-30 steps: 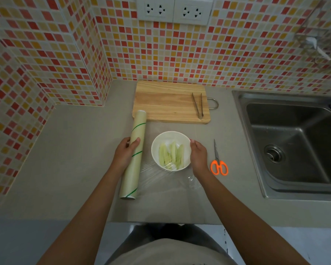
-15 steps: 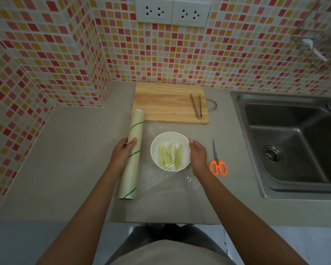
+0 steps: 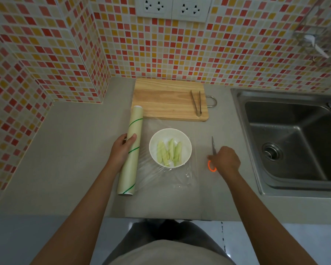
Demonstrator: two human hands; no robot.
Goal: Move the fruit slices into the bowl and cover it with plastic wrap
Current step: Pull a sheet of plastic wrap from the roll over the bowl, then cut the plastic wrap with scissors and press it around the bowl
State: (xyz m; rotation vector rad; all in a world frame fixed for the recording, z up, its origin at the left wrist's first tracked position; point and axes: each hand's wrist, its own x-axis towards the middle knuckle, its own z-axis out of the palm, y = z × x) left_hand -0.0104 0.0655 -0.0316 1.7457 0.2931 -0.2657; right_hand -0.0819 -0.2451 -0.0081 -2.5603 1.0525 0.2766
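Centre frame, the round white bowl (image 3: 170, 148) holds pale green fruit slices (image 3: 169, 153) under a sheet of clear plastic wrap (image 3: 180, 176), which spreads crumpled over the grey countertop (image 3: 75, 150) to the bowl's lower right. The left hand (image 3: 122, 151) curls round the pale green-striped wrap roll (image 3: 130, 150), just left of the bowl. The right hand (image 3: 225, 159) covers the orange-handled scissors (image 3: 212, 150); its grip can't be told. Bare counter lies wide at left. At upper centre, metal tongs (image 3: 196, 104) lie on the wooden cutting board (image 3: 166, 102).
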